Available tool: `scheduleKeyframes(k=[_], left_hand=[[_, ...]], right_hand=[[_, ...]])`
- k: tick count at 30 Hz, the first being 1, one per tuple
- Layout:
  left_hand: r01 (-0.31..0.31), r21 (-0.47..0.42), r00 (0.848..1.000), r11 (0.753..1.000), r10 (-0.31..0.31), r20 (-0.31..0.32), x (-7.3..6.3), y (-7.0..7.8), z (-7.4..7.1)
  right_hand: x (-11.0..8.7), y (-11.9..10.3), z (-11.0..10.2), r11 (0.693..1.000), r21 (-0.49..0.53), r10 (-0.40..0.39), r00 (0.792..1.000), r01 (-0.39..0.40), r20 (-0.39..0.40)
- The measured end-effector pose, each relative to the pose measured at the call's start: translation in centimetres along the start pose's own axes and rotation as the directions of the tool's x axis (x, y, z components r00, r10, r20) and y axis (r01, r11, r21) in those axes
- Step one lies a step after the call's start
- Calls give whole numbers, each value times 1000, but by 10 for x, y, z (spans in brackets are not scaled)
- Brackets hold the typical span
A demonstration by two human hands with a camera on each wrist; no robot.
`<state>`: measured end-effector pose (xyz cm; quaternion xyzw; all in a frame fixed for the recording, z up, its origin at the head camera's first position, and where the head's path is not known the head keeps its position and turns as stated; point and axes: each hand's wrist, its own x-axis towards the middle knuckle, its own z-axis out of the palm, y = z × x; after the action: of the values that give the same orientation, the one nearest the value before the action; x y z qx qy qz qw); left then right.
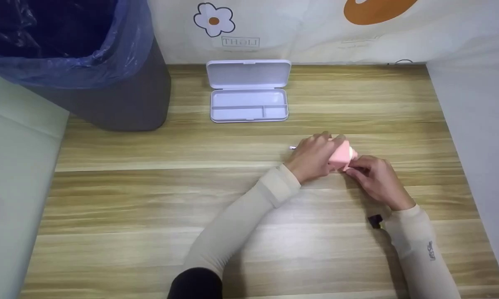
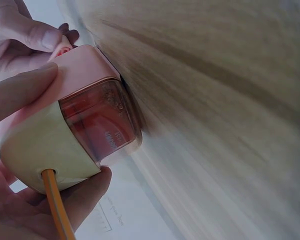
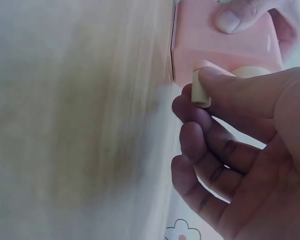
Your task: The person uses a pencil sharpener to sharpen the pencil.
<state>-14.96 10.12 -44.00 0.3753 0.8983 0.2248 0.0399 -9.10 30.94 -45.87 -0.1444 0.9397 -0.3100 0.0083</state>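
Observation:
My left hand (image 1: 311, 157) grips a pink and cream crank pencil sharpener (image 1: 340, 155) from above, over the wooden tabletop. An orange pencil (image 2: 57, 205) sticks out of the hole in the sharpener's cream face, seen in the left wrist view. The clear reddish shavings drawer (image 2: 102, 122) is in its slot. On the opposite side of the sharpener, my right hand (image 1: 378, 178) pinches the small cream crank knob (image 3: 200, 91) between thumb and index finger. The pencil's tip is hidden inside the sharpener.
A pale lilac pencil case (image 1: 249, 99) lies with its lid raised near the back wall, its compartments showing no contents. At the back left stands a grey bin (image 1: 129, 108) with a blue liner. A small black object (image 1: 375, 221) is beside the right wrist.

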Motion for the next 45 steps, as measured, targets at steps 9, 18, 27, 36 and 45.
scheduleKeyframes(k=[9,18,27,36,45], left_hand=[[-3,-6,1000,1000,3,-12,0,-1,0],[-9,-6,999,1000,9,-32,-1,-1,1],[-10,24,1000,1000,11,-19,-1,-2,0],[3,22,1000,1000,-3,-5,0,-1,0],[-13,21,1000,1000,14,-22,0,-1,1]], right_hand=[[-12,-14,-12,1000,5,-30,999,31,-13],[-13,-28,-33,995,7,-99,994,100,-51],[-1,-30,-46,992,17,-125,988,127,-86],[25,-26,-50,995,30,-87,983,93,-161],[45,-11,-44,996,65,-48,985,60,-164]])
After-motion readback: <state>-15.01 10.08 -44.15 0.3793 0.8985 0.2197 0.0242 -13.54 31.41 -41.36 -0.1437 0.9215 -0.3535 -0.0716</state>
